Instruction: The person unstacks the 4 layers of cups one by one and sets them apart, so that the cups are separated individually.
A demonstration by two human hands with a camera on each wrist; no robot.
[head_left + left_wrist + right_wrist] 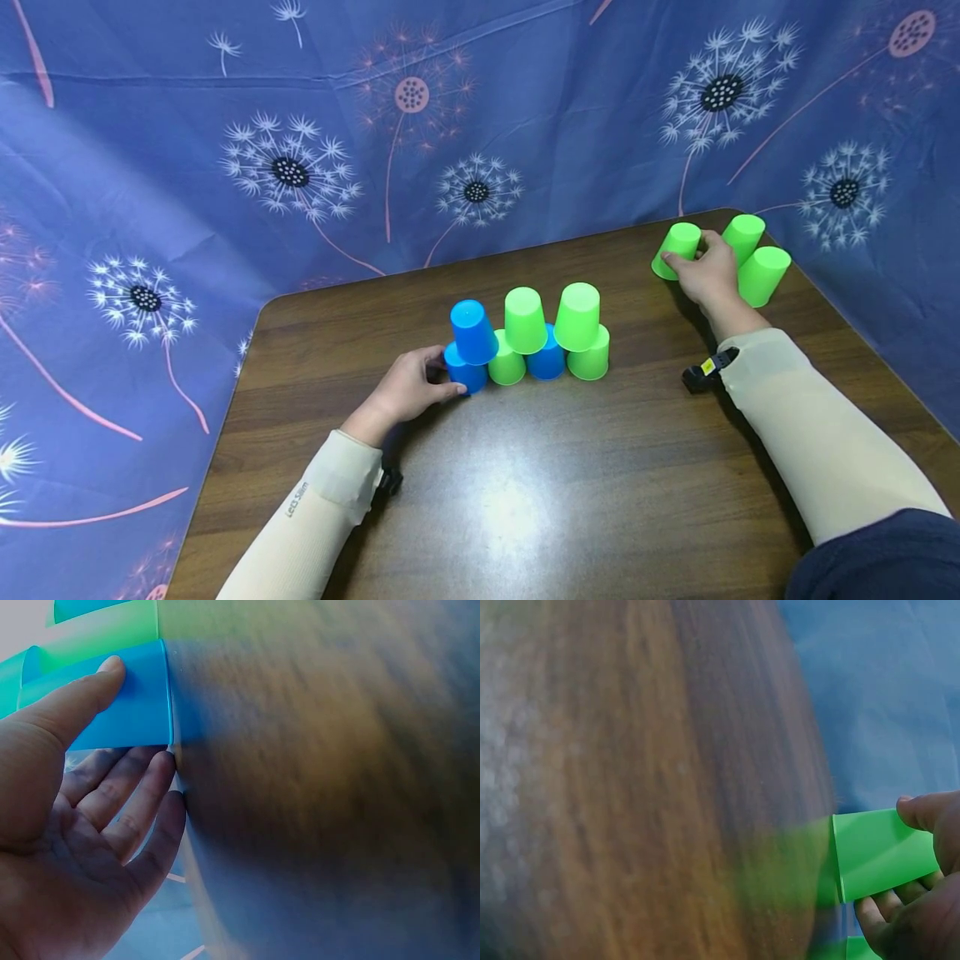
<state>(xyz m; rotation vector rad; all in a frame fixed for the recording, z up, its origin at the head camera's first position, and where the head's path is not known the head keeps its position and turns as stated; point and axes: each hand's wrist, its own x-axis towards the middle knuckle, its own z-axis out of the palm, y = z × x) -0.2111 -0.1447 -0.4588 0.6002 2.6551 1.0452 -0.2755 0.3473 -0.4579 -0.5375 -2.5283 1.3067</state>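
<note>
My left hand (408, 385) holds the leftmost lower blue cup (466, 373) between thumb and fingers; in the left wrist view the thumb (112, 667) lies on its side. A second blue cup (474, 332) stands upside down above it. Beside these, the lower row continues with a green cup (507, 364), a blue cup (547, 360) and another green cup (591, 360), with two green cups (525, 321) on top. At the far right, my right hand (711, 271) grips an upside-down green cup (678, 246) by its sides.
Two more green cups, one farther back (743, 237) and one nearer (765, 275), stand just right of my right hand. The brown wooden table (570, 500) ends at a blue dandelion-print cloth (570, 167) behind and at both sides.
</note>
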